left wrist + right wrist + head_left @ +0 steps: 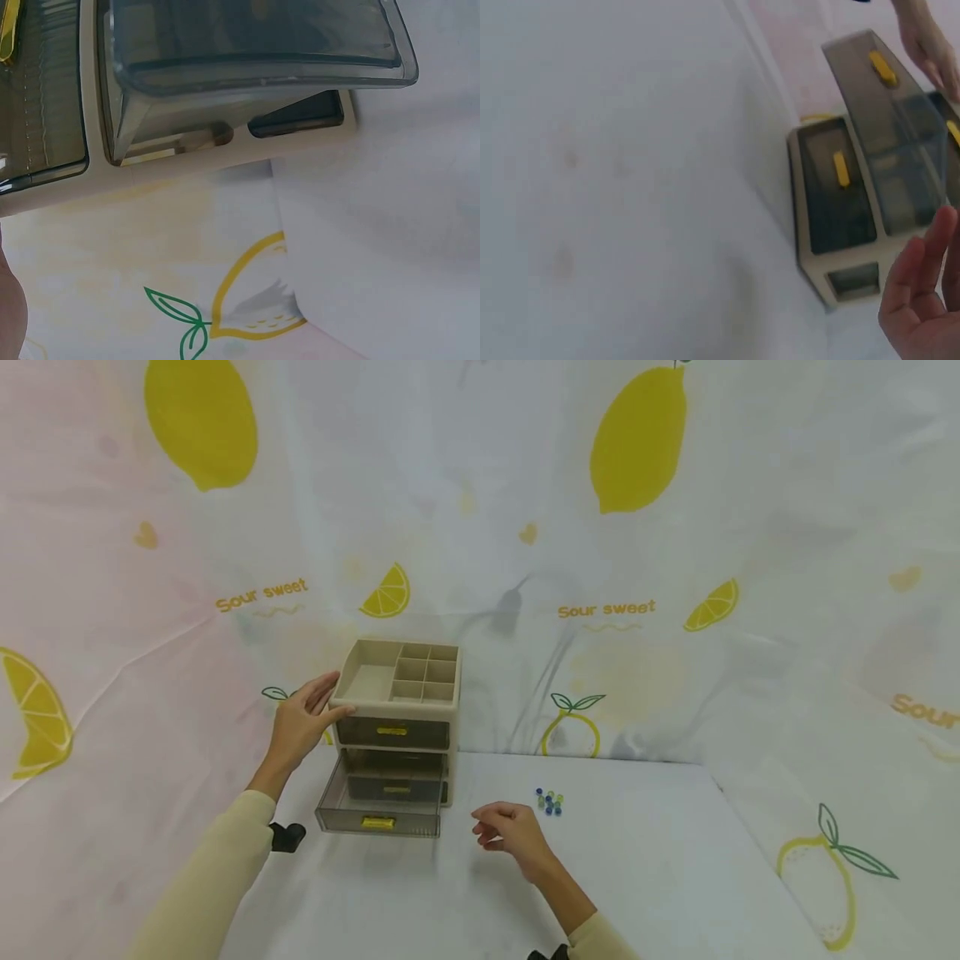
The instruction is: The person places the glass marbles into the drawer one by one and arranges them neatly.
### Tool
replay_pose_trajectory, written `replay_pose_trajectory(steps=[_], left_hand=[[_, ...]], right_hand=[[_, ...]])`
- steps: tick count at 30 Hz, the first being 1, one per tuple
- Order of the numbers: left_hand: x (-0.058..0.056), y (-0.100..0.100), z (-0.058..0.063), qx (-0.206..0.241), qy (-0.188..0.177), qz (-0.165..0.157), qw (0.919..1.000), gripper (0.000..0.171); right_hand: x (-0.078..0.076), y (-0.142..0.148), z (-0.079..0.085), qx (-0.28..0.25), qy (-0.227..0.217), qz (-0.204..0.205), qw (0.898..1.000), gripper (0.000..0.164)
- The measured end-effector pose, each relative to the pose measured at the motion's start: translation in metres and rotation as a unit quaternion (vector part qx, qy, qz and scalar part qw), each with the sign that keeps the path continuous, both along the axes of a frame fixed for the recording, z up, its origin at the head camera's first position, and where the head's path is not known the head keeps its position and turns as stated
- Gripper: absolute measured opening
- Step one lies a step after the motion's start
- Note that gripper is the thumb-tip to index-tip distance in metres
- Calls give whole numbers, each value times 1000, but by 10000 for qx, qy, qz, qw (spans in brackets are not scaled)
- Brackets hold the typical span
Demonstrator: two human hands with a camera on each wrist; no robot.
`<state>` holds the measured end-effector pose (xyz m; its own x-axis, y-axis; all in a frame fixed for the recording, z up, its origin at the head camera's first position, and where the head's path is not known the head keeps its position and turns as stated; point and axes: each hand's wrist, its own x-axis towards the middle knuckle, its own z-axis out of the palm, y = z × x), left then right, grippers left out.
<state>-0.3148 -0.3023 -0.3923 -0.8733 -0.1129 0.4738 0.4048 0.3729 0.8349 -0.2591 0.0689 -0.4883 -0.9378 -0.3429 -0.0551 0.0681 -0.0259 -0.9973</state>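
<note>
A beige desktop drawer organizer (pixel 454 718) stands on the white table, with an open compartmented tray on top. Its smoky see-through middle drawer (pixel 337 821) is pulled well out; the drawers above and below it are closed. My left hand (pixel 298 722) rests against the organizer's upper left side, fingers extended along it and thumb over the front edge. To the right of the pulled-out drawer, my right hand (pixel 513 835) hovers above the table, fingers loosely bent and holding nothing. In the right wrist view, the right fingers (pixel 907 274) overlap the organizer's near side.
Several small blue and yellow-green glass beads (pixel 548 799) lie grouped on the table (pixel 637 860), beyond my right hand. A white cloth (pixel 480 527) printed with lemons hangs behind and around the table. Black devices (pixel 287 837) are worn on both wrists.
</note>
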Motion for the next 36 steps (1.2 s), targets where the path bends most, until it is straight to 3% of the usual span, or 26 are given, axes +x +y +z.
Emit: replay_pose_trajectory(steps=[4, 10, 14, 19, 26, 31, 36], left_hand=[[-2, -1, 3, -29, 47, 70, 10000, 69], [-7, -4, 14, -42, 229, 76, 9997, 68], [-6, -5, 16, 33, 124, 55, 9999, 69], [-5, -4, 11, 47, -35, -34, 10000, 70], [-4, -3, 5, 112, 75, 45, 9999, 69], [2, 2, 7, 130, 89, -69, 9999, 68], [3, 3, 7, 86, 33, -37, 10000, 68]], right_hand=[[-26, 23, 2, 43, 42, -572, 9983, 24], [-69, 42, 5, -372, -182, -1436, 9888, 24], [-86, 50, -1, -252, -85, -1940, 9806, 21], [-95, 62, -14, 722, 345, -2525, 9643, 17], [-103, 82, -32, 2183, 832, -2874, 9289, 21], [-104, 90, -42, 2744, 1010, -2888, 9117, 22], [-105, 93, -50, 3094, 1077, -2713, 9050, 21]])
